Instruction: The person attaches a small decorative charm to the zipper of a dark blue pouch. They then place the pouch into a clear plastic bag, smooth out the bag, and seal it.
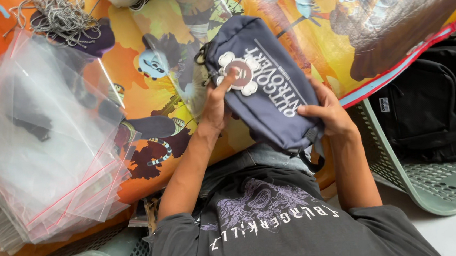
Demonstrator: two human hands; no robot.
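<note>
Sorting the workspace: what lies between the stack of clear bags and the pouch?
In the head view, only the colourful cartoon mat lies between the clear bags and the pouch; the left hand touches the pouch.

Soft, even daylight is filling the head view, casting only faint shadows. Glare is glinting off the clear zip bags (pixel 39 143) and the glossy cartoon-printed sheet (pixel 339 22). Wide-angle distortion is bending the edges, while the centre is staying sharp.
</note>
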